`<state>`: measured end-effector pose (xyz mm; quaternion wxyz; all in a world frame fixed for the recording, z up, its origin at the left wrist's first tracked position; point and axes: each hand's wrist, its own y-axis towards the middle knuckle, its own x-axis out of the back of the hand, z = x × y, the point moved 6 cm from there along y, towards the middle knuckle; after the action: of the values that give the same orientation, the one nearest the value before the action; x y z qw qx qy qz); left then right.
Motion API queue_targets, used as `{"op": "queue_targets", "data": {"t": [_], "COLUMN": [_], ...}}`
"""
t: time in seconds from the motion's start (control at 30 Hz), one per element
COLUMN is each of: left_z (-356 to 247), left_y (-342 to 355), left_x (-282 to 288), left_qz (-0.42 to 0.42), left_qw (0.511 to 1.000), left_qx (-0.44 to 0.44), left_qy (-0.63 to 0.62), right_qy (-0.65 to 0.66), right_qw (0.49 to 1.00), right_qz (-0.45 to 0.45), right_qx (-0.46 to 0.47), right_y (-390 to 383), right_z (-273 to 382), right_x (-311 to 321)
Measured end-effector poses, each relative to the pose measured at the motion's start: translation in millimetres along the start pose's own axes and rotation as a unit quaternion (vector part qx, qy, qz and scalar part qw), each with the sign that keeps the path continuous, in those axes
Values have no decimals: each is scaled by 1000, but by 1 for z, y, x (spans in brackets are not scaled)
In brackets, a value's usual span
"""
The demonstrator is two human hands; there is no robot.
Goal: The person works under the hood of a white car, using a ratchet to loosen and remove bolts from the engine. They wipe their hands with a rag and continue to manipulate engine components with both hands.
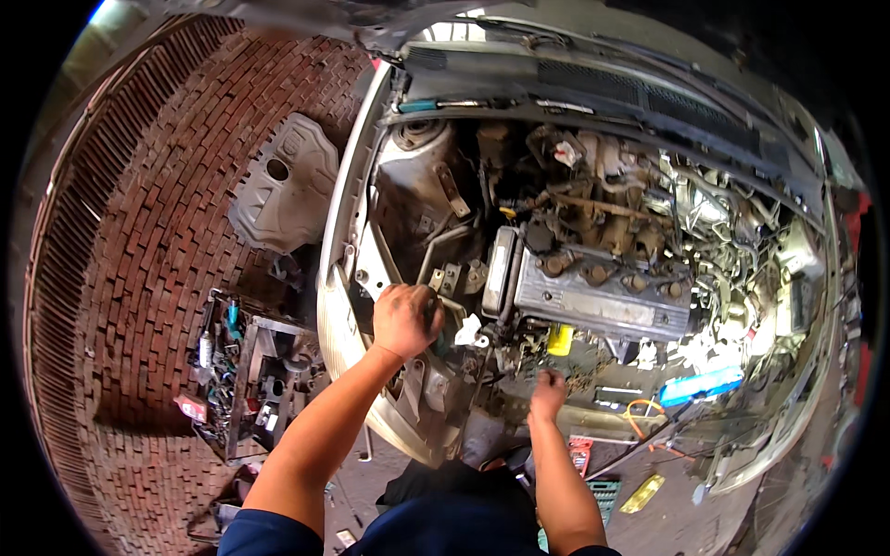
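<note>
My left hand (405, 321) is closed at the left side of the engine bay, next to metal brackets (450, 278). Something dark shows at its fingers, but I cannot make out what it is. A crumpled white scrap (469, 329) lies just right of that hand. My right hand (548, 397) is at the front of the bay with its fingers curled in; whatever they hold, if anything, is hidden. Just beyond it is a small yellow piece (559, 339), in front of the engine's valve cover (603, 296).
A lit blue-edged work lamp (702, 385) lies at the front right, near an orange cable (640, 422). Tools with teal handles (417, 107) rest along the cowl. On the left, a cluttered tool cart (250, 371) and a grey metal cover (289, 185) stand by the brick wall (139, 306).
</note>
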<state>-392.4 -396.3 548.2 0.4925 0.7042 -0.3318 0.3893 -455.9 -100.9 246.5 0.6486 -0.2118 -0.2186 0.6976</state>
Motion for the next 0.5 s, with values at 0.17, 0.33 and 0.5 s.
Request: {"op": "queue_targets", "data": {"t": [0.17,0.33,0.5], "left_z": [8,15,19], "left_y": [-4,-6,-2], "left_x": [-2,1,7], "left_qz": [17,20,14], "left_qw": [1000,999,998], "left_qx": [2,10,9], "left_qy": [-20,-31,-54], "right_qy": [-130,-260,-406], "right_qw": [879,688,604], "right_qz": [57,142,126], "right_qx": [456,663,674], "right_y": [-73,-89,-41], "right_z": [266,450,510], "right_x": [-72,-247,-397]}}
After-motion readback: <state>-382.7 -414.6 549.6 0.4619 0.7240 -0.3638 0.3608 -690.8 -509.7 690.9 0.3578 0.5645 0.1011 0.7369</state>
